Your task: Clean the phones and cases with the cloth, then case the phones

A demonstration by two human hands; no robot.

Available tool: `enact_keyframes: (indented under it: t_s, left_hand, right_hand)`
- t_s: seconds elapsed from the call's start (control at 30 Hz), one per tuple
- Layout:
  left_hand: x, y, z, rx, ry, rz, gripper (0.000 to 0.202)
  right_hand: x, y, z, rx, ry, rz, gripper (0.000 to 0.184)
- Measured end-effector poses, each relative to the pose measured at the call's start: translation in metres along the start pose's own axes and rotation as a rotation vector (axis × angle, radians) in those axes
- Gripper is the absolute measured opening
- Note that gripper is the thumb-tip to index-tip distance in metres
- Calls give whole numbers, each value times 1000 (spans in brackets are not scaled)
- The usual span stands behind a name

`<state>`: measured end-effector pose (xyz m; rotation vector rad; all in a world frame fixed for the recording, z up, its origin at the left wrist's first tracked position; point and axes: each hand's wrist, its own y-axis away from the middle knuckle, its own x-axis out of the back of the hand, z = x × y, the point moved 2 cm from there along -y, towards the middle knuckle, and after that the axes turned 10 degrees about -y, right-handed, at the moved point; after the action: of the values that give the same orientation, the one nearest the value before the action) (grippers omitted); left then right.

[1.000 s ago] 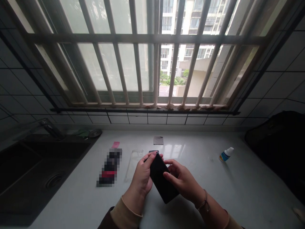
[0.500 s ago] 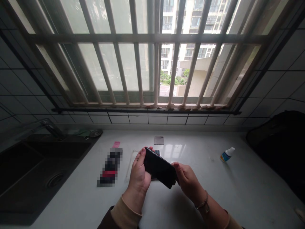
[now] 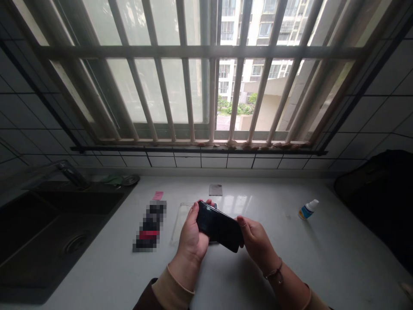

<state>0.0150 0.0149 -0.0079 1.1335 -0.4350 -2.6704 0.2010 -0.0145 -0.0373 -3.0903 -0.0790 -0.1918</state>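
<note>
A black smartphone [image 3: 219, 226] with a dark screen is held tilted above the counter. My left hand [image 3: 193, 237] grips its left end, thumb along the edge and fingers behind it. The right end is held by my right hand [image 3: 254, 237], thumb on top and the other fingers mostly hidden. Behind the phone lies a dark flat item, largely covered by it and my left hand. A clear phone case [image 3: 177, 224] rests on the counter just left of my left hand.
A small spray or dropper bottle [image 3: 308, 209] stands at the right. Toward the wall lies a grey square cloth [image 3: 215, 190]. Left are a pink piece [image 3: 158, 195], a pixelated dark item [image 3: 150, 226] and a sink [image 3: 106, 202]. A black bag [image 3: 377, 198] sits far right.
The phone has turned slightly toward level and shifted a little to the right, both hands moving with it. A light reflection now shows near its upper left corner.
</note>
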Motion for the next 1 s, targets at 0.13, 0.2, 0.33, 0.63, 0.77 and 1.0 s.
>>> enact_keyframes:
  t_s: [0.13,0.2,0.33,0.63,0.77,1.0]
  left_hand:
    - [0,0,-2,33,17,4,27]
    - [1,1,-3,39,18,12,28]
    - [1,1,0,9,44,27,25]
    - [-7,4,15,-71,157,143,15]
    - [-7,4,14,-69,153,103,16]
    - [-3,1,14,-93,136,61,18]
  right_hand:
    - [0,-2,0,-15,-6,31,66]
    - [0,-1,1,-11,-8,49,66]
    - [-2,0,4,-43,-112,48,75]
    - [-25,5,-1,-180,-325,-291,68]
    - [-26,6,-3,-186,-340,-296,65]
    - [-21,2,3,-140,-257,-216,68]
